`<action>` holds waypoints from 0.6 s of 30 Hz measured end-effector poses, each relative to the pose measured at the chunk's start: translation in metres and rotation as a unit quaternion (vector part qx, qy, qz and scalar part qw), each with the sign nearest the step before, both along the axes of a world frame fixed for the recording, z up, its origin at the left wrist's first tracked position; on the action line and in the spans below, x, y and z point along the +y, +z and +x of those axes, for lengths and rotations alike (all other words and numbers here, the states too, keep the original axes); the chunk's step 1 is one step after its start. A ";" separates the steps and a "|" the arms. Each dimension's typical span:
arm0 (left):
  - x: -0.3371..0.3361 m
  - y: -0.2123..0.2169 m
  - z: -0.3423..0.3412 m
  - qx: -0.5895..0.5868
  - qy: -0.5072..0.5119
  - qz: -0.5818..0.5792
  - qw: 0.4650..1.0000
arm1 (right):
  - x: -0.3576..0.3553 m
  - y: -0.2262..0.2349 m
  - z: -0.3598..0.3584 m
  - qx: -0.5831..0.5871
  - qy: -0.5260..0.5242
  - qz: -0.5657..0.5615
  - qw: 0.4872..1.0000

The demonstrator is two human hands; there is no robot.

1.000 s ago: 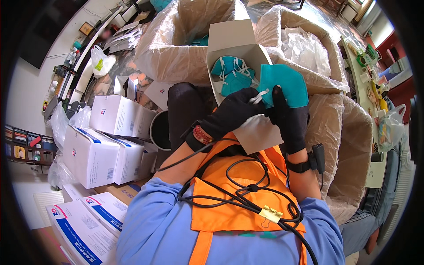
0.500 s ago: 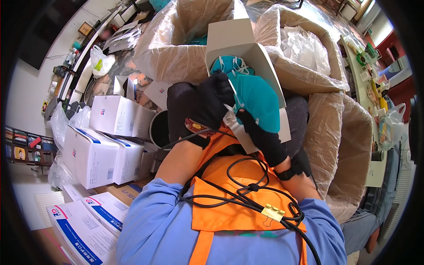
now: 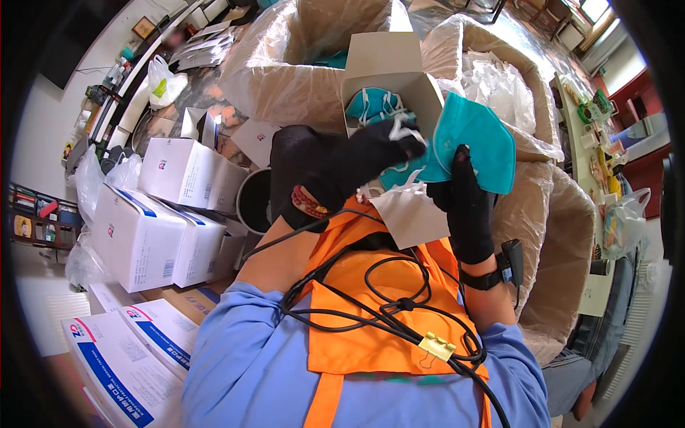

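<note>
A teal folded face mask is held up to the right of an open white carton. My right hand, in a black fingertip-less glove, grips the mask's lower left edge, thumb on its face. My left hand, also black-gloved, is closed over the carton, with a white elastic strap across its fingers. More teal masks with white straps lie inside the carton. My left hand covers part of them, and its fingertips are partly hidden beside the mask.
Two plastic-lined bins stand ahead, one holding teal items, the other white pieces. Another lined bin is at my right. White cartons stack up on the left beside a dark round bin. Black cable lies over my orange apron.
My right hand has lifted the mask up and to the right, away from the carton. My left hand has shifted right, the white strap still at its fingers.
</note>
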State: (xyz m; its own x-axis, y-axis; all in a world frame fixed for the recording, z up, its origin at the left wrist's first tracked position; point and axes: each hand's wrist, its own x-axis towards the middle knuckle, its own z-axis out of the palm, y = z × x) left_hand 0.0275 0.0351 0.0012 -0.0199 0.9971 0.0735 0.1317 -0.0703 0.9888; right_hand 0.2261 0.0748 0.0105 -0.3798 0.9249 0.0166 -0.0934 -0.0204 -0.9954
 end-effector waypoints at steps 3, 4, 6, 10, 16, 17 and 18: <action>0.007 -0.009 0.015 -0.044 -0.088 0.062 0.993 | 0.003 -0.015 0.003 -0.002 -0.031 0.029 0.999; 0.006 -0.005 0.019 -0.008 -0.034 0.011 0.999 | 0.003 -0.018 0.004 -0.004 -0.044 0.079 0.996; 0.005 0.011 0.020 -0.051 0.021 -0.119 0.991 | 0.003 -0.011 0.005 -0.063 -0.049 0.120 0.990; 0.000 0.005 0.021 -0.164 0.022 -0.178 0.970 | 0.005 -0.005 0.008 0.028 0.002 -0.026 0.999; 0.001 -0.024 0.025 0.071 -0.084 0.011 0.994 | 0.021 -0.021 0.013 -0.251 -0.074 0.442 0.858; 0.003 -0.039 0.025 0.129 -0.064 0.092 0.985 | 0.019 -0.017 0.011 -0.250 -0.073 0.442 0.858; 0.006 -0.048 0.025 0.184 -0.046 0.172 0.967 | 0.014 -0.009 0.008 -0.246 -0.041 0.284 0.926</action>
